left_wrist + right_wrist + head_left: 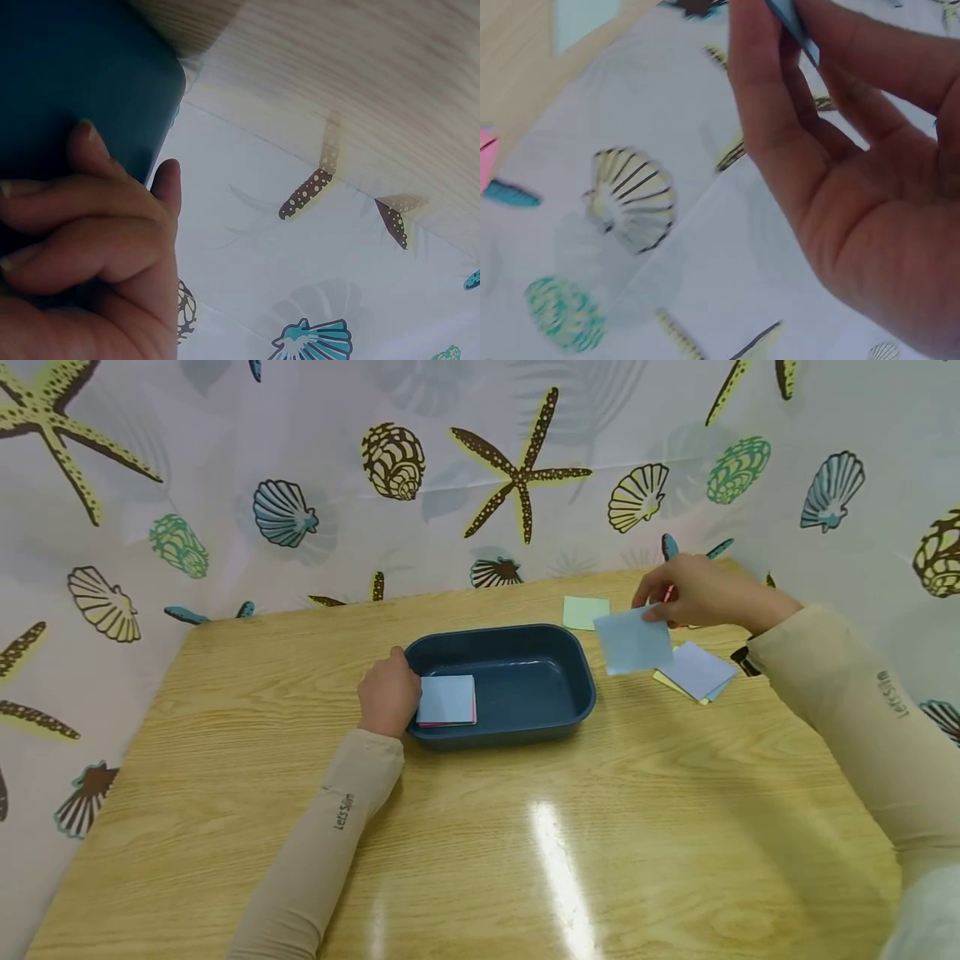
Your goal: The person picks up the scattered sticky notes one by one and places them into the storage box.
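My left hand (388,693) grips the left end of a dark blue plastic bin (517,692). In the left wrist view, that hand's curled fingers (97,247) are against the bin's outer wall (75,82). Inside the bin, at its left end, lies a small stack of paper squares (446,700), light blue on top with pink showing below. Right of the bin, my right hand (701,592) pinches a light blue paper square (635,642) by its upper edge, above the table. The right wrist view shows only a sliver of this paper square (795,26) between thumb and finger.
A pale green paper square (587,612) lies behind the bin's right end. Under the right forearm is a loose pile of lilac, yellow and blue paper squares (697,672). A shell-patterned cloth (337,485) hangs behind the wooden table (465,835).
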Motion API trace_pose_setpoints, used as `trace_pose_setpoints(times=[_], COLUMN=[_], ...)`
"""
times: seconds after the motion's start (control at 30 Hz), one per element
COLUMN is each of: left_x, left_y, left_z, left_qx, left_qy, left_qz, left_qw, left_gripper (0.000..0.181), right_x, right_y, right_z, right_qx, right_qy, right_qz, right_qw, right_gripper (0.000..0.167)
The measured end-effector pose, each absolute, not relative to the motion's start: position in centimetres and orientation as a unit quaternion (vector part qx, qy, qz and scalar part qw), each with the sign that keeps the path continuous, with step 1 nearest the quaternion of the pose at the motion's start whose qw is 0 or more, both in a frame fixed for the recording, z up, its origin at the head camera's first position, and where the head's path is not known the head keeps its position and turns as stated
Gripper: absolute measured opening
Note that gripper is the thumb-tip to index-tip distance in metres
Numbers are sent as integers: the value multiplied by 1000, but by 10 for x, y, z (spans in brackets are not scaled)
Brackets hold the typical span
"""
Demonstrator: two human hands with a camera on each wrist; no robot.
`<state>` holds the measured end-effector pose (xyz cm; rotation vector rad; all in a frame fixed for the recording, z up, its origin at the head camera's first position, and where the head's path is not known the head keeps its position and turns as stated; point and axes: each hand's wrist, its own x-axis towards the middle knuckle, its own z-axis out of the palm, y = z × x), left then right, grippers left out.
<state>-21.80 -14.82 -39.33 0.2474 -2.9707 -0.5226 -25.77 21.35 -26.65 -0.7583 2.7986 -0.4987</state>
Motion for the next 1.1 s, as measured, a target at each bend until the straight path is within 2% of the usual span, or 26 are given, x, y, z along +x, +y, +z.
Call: trace_pose_setpoints(times=[0.13,0.27,0.63,0.9,1.1], left_x=[-218,-219,-220,-221,-221], left_y=[-148,-149,-147,-147,-148], left_z=[-394,-394,-394,-394,-396], left_qx=[83,86,93,97,90], left_qy=[-980,-980,-981,-980,-980], left_qz=[-171,-168,-165,-169,-169], left_qw=[60,59,54,45,62], left_gripper=[28,29,29,29,27], right_x=[-256,-261,-279,-284,-287], right_y=[176,134,40,5,-8], right_z=[-248,-248,-304,-331,-344], right_qx=[-262,-261,-260,-211,-180], right_qy=[937,922,909,912,905], right_qz=[-203,-245,-237,-226,-243], right_qw=[109,144,225,271,299], right_gripper=[17,17,20,25,28])
